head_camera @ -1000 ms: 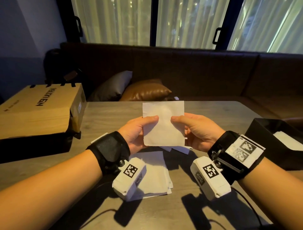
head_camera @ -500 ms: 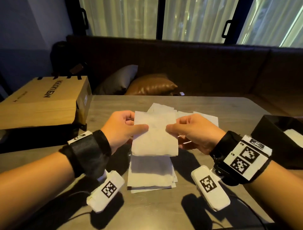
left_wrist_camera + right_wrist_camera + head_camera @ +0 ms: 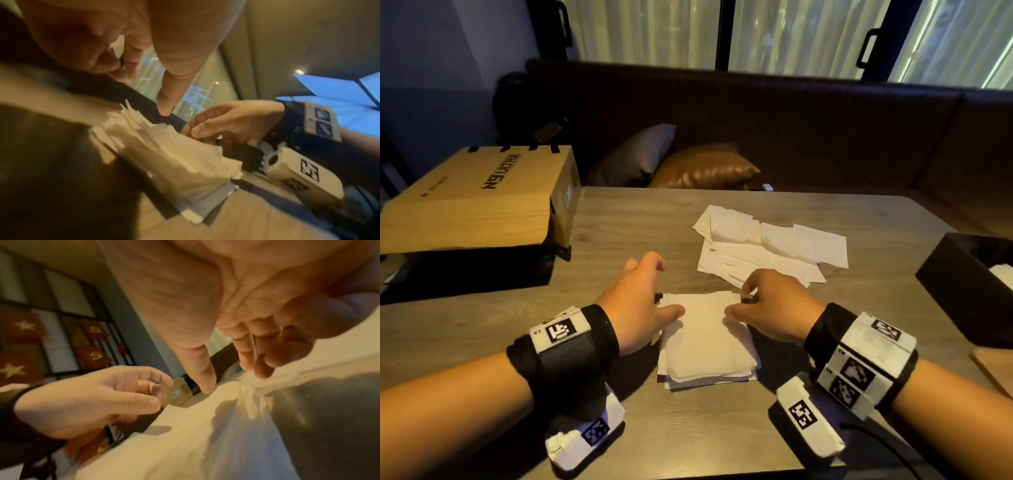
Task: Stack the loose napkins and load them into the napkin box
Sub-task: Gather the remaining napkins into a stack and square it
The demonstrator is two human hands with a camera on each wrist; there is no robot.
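A stack of white napkins [image 3: 705,342] lies on the table in front of me, also seen in the left wrist view [image 3: 164,155]. My right hand [image 3: 738,303] pinches the top napkin's [image 3: 205,434] far right corner between thumb and curled fingertips; the paper wrinkles there. My left hand [image 3: 667,291] has its fingers spread and holds nothing, with only its thumb by the stack's left edge. Loose napkins [image 3: 767,246] lie scattered just beyond. The black napkin box [image 3: 959,287] stands at the right edge with white paper inside.
A cardboard box [image 3: 479,205] sits on a black case at the table's left. A dark sofa with two cushions [image 3: 705,169] runs behind the table. A light board edge [image 3: 993,370] shows in front of the napkin box.
Both hands have lowered the held napkin onto the stack. My left hand has let go and spread its fingers; my right hand stays on the corner.
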